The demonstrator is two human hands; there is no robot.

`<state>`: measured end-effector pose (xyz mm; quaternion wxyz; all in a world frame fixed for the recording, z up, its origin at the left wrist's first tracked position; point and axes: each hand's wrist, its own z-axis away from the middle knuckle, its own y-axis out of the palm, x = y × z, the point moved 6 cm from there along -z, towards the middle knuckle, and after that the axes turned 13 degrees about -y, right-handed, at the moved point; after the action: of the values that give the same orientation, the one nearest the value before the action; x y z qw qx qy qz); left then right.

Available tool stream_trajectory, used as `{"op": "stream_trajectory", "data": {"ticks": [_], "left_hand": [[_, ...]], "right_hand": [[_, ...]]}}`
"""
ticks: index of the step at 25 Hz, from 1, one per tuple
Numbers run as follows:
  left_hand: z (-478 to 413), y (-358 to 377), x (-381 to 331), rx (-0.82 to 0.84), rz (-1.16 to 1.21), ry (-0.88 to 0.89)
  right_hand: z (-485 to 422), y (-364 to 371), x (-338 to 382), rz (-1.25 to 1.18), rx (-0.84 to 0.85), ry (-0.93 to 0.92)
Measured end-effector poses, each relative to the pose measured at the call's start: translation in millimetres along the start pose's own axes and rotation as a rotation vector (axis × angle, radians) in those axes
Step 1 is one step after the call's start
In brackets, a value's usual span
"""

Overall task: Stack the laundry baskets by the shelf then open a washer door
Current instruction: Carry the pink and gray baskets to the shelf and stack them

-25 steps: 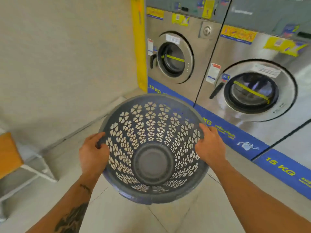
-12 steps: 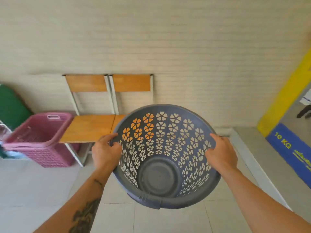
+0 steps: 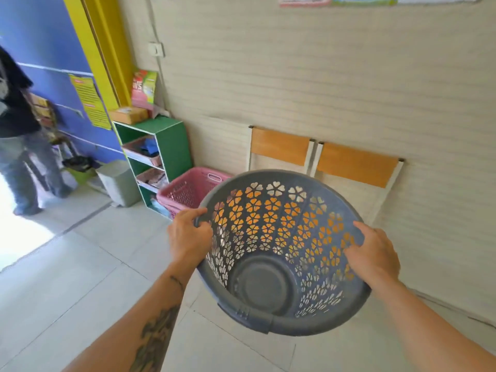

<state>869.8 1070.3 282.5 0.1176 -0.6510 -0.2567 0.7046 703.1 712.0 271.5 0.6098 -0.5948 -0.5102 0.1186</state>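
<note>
I carry a round grey laundry basket [image 3: 279, 267] with flower-shaped holes in front of me, its mouth tilted toward the camera. My left hand [image 3: 188, 237] grips its left rim and my right hand [image 3: 371, 252] grips its right rim, fingers curled inside. A pink rectangular laundry basket [image 3: 188, 190] stands on the floor just beyond, between the green shelf [image 3: 161, 151] and the chairs, partly hidden by the grey basket. No washer is in view.
Two wooden chairs [image 3: 316, 157] stand against the beige wall behind the grey basket. A grey bin [image 3: 118, 183] sits left of the shelf. A person [image 3: 18, 135] stands at the far left by the blue wall. Boxes lie on the shelf top.
The view has swung left, away from the washers; the shelf, bin and a person have come into view. The pink basket now lies straight ahead. Both hands keep their hold on the grey basket.
</note>
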Motion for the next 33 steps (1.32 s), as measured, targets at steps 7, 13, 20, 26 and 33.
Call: {"op": "stream_trajectory", "data": {"ticks": [7, 13, 20, 26, 33], "left_hand": [[-128.4, -13.7, -5.1, -0.227, -0.085, -0.053], [-226.0, -29.8, -12.0, -0.386, -0.068, -0.132], [-376.1, -36.0, 2.8, -0.428, -0.045, -0.084], [-533.1, -21.6, -4.8, -0.337, -0.065, 0.026], [-654.7, 33.5, -4.2, -0.256, -0.159, 0.114]], "right_hand": [[-155.1, 108.4, 97.2, -0.11, 0.131, -0.16], [-259.8, 177.5, 190.9, -0.144, 0.234, -0.326], [-347.2, 263.3, 284.6, -0.161, 0.212, -0.327], [-419.3, 327.1, 343.9, -0.144, 0.178, -0.188], [-480.3, 394.6, 358.1, -0.15, 0.253, -0.045]]}}
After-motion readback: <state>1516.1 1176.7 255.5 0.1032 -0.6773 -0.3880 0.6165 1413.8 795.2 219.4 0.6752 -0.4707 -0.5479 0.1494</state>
